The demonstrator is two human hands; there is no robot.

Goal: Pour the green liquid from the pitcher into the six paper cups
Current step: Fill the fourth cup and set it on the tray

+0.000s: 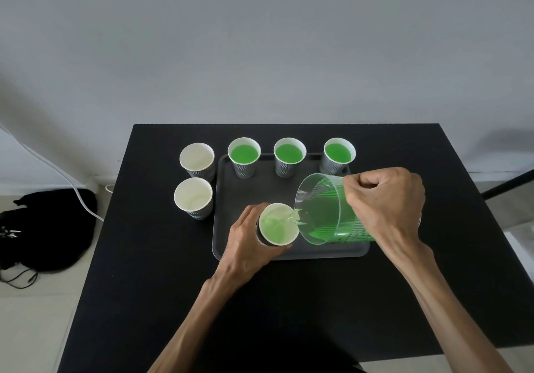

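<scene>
Altogether six paper cups show on the black table (289,300), and one clear pitcher (320,208) is tipped over one of them. Three filled cups stand in a row along the far edge of the dark tray (332,252): one at eleven o'clock of the tray (244,156), one at twelve (289,156), one at one o'clock (338,154), each holding bright green liquid near the brim. Two empty cups stand off the tray on the table at about nine to ten o'clock of it, the farther one (197,159) just behind the nearer one (193,198), their white insides showing no liquid.

The sixth cup (278,224) is over the tray's near left part, at about seven o'clock, tilted slightly toward the pitcher. The left hand (248,242) wraps its fingers around this cup's wall from the left and underneath. A thin layer of pale green liquid lies in it, and a stream (296,216) runs from the pitcher's lip over its rim.

The right hand (387,208) is clenched in a fist around the pitcher's handle side, at three o'clock of the poured cup; the handle itself is hidden by the fingers. The pitcher lies nearly on its side, mouth facing left, with green liquid pooled along its lower wall.

A black bag (49,228) lies on the floor at nine o'clock of the table.
</scene>
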